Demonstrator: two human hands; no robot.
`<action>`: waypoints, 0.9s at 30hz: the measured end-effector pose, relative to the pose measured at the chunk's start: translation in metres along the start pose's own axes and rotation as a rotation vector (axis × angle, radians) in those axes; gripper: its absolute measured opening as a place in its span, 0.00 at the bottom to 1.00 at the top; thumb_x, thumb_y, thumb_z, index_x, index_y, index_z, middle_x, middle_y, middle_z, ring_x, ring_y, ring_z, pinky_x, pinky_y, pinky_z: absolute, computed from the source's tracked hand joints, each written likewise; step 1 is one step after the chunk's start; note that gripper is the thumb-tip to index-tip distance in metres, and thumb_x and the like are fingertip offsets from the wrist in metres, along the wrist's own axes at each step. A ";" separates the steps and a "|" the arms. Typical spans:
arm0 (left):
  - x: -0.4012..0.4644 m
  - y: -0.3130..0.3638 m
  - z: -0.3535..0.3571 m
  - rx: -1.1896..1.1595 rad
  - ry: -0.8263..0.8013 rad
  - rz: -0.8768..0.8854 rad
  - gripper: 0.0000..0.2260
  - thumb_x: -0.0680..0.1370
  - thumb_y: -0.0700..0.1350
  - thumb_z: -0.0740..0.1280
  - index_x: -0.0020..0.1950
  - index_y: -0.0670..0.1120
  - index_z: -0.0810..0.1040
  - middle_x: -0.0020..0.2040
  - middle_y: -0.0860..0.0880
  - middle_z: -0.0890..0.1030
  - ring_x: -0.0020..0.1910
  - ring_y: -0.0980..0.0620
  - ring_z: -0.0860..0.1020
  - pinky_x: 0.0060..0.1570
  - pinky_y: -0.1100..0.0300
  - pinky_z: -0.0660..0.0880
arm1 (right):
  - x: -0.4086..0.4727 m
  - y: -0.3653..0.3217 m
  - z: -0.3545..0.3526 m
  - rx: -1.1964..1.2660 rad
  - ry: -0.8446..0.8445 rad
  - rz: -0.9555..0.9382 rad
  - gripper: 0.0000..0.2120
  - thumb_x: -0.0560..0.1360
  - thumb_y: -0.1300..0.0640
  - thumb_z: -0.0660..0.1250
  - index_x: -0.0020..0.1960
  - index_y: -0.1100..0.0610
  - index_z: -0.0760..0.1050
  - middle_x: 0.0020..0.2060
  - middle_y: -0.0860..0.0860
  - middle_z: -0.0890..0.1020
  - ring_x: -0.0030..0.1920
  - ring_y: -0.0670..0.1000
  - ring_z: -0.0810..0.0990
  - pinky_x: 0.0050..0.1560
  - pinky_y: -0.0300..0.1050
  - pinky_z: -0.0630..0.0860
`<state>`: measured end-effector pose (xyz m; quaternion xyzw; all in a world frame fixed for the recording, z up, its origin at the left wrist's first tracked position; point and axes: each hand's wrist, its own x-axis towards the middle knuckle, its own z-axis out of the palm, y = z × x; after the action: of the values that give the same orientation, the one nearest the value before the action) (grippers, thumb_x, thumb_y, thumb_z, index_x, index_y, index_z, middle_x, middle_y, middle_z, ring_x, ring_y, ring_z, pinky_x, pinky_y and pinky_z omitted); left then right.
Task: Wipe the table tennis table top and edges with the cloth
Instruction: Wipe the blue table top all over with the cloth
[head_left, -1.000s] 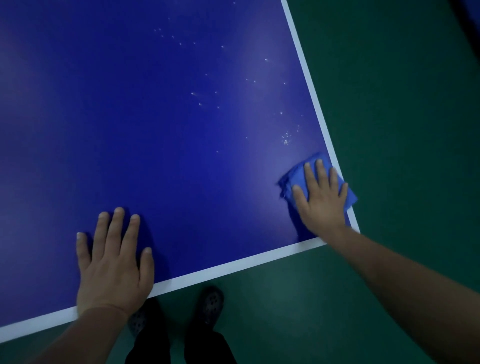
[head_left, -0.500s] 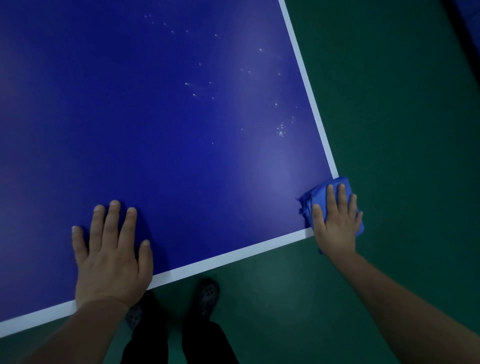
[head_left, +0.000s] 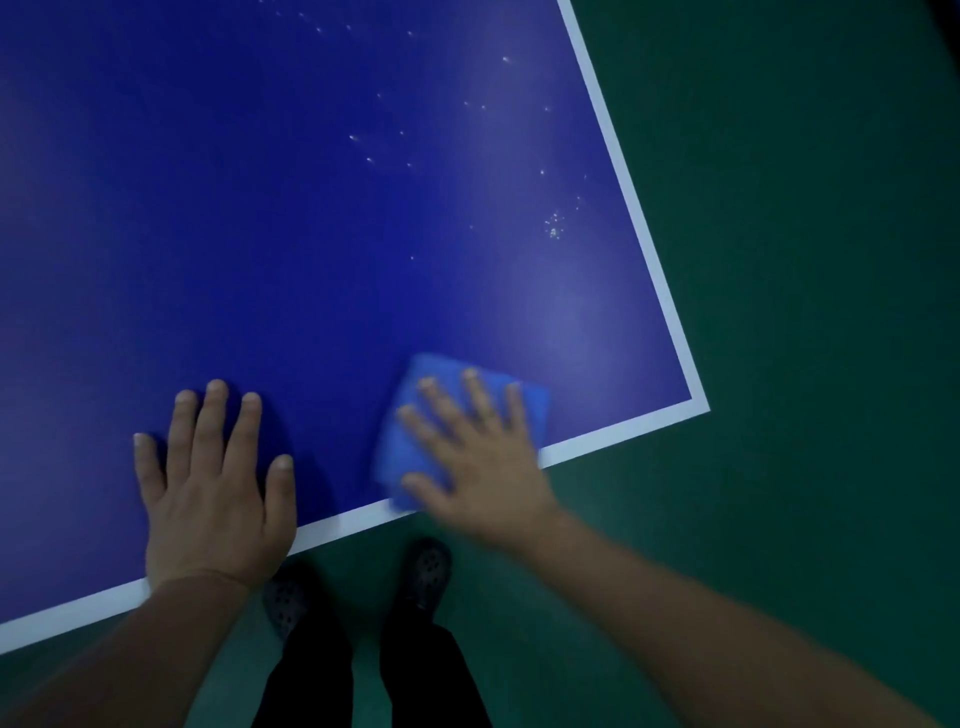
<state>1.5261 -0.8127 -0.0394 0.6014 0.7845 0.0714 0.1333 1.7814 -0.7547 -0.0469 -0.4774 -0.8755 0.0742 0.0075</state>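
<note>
Right hand (head_left: 480, 467) presses cloth (head_left: 410, 452) on table (head_left: 260, 234) (left hand (head_left: 213, 493) flat).

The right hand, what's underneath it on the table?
A folded blue cloth lies under the right hand, flat fingers pressing it onto the blue table top at the white near edge line. The surface beneath the cloth is covered.

Right hand (head_left: 480, 457) is motion-blurred, hiding much of the cloth (head_left: 415, 415).
</note>
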 end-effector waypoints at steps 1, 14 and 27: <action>0.000 0.000 0.000 0.005 -0.004 -0.001 0.30 0.81 0.56 0.49 0.80 0.42 0.61 0.81 0.42 0.56 0.82 0.44 0.48 0.78 0.39 0.42 | -0.004 0.035 -0.003 -0.029 0.003 0.126 0.32 0.78 0.34 0.55 0.79 0.44 0.62 0.79 0.48 0.62 0.79 0.61 0.57 0.73 0.73 0.55; -0.001 0.001 0.002 -0.004 0.052 -0.017 0.30 0.82 0.55 0.48 0.81 0.41 0.55 0.82 0.42 0.53 0.82 0.45 0.49 0.79 0.40 0.43 | 0.051 -0.005 -0.010 -0.028 -0.026 0.186 0.32 0.79 0.37 0.54 0.80 0.49 0.62 0.80 0.52 0.60 0.80 0.64 0.55 0.76 0.71 0.49; -0.001 0.002 0.001 0.047 -0.008 -0.020 0.28 0.82 0.54 0.48 0.81 0.43 0.59 0.82 0.41 0.55 0.82 0.44 0.49 0.79 0.40 0.43 | 0.187 0.150 -0.039 -0.048 -0.049 0.534 0.36 0.77 0.33 0.40 0.82 0.44 0.52 0.82 0.47 0.52 0.81 0.61 0.49 0.76 0.70 0.46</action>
<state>1.5280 -0.8132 -0.0400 0.5966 0.7915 0.0492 0.1232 1.8078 -0.5134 -0.0392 -0.6897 -0.7198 0.0642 -0.0450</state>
